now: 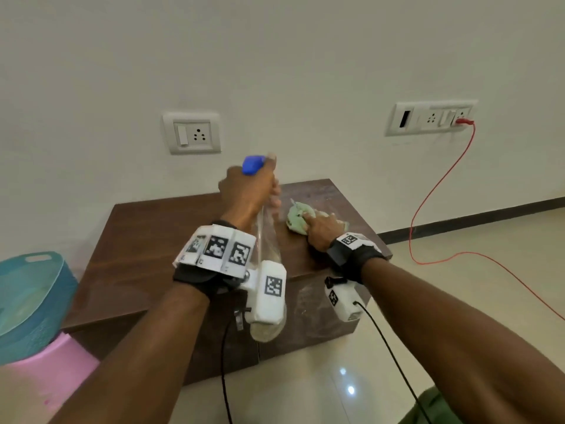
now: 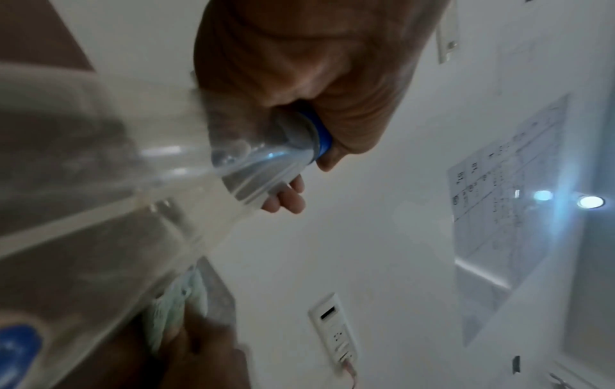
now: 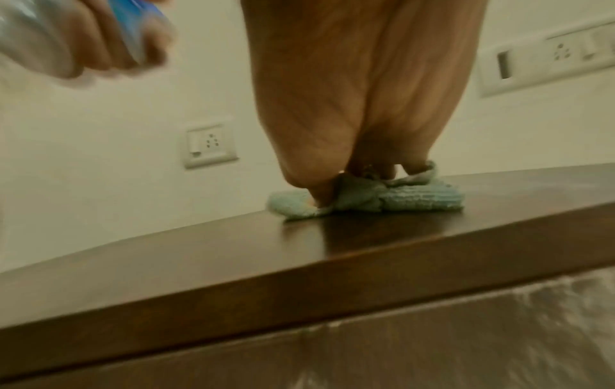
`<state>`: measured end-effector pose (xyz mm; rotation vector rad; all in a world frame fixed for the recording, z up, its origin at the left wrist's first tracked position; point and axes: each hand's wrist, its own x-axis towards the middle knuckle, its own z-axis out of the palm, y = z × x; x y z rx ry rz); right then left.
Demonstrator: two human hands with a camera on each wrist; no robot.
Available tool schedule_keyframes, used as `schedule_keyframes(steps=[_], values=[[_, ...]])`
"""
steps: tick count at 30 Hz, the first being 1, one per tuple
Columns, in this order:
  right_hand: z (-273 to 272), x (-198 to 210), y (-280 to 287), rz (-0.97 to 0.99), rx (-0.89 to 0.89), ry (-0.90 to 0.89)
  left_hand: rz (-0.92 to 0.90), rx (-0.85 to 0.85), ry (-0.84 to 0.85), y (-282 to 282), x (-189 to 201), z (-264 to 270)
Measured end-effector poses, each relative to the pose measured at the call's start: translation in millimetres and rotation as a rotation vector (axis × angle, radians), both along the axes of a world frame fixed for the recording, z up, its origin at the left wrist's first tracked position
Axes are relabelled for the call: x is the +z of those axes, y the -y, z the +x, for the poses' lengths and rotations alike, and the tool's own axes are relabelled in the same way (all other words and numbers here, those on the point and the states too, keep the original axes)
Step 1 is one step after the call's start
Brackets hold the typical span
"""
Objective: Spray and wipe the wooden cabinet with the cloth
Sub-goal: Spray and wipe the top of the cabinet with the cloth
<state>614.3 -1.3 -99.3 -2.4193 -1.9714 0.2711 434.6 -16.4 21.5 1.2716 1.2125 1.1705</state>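
Cabinet (image 1: pixel 159 240): low, dark brown wood, set against a white wall; its flat top is seen from above in the head view, and a whitish smear is visible on the right front panel.
Cloth (image 1: pixel 298 220): pale green, bunched, lying on the cabinet top toward the right rear corner; in the right wrist view it is seen crumpled flat against the wood.
Right hand (image 1: pixel 322 231): laid on the cloth with the fingers bent down onto it; the cloth is pressed to the top and partly gathered under the fingertips.
Spray bottle (image 1: pixel 266 240): clear plastic with a blue head, held above the cabinet, its base tilted toward the camera and its head pointing away toward the wall.
Left hand (image 1: pixel 247 191): wrapped around the bottle neck just below the blue head, fingers curled tight; whether the trigger is squeezed cannot be told.
Wall sockets: one switch plate (image 1: pixel 192 133) is fixed above the cabinet, a longer plate (image 1: pixel 431 117) further right.
Red cable (image 1: pixel 440 185): plugged into the longer plate and trailed down to the tiled floor.
Basket (image 1: pixel 30 298): teal, resting on a pink stool (image 1: pixel 46 384) left of the cabinet.
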Motion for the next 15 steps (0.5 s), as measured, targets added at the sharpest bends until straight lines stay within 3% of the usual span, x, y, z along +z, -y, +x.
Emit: schedule_keyframes(steps=[2,4,7,8,12,15], values=[[-14,-2,-23,-0.035,-0.005,0.0,0.072,0.036,0.068,-12,31,-2],[-42,-3,-35,-0.009,0.159,-0.006,0.116,0.076,0.121,-25,46,-1],[-56,-3,-43,0.04,0.366,0.038,0.145,0.097,0.042,-38,43,-1],[-45,-5,-52,0.04,0.367,0.057,0.145,0.105,0.027,-42,40,-1],[-7,-6,-68,-0.02,-0.036,0.069,0.084,0.123,0.065,-61,30,-12],[-36,11,-84,0.003,0.05,-0.065,-0.169,-0.085,0.03,-81,23,-17]])
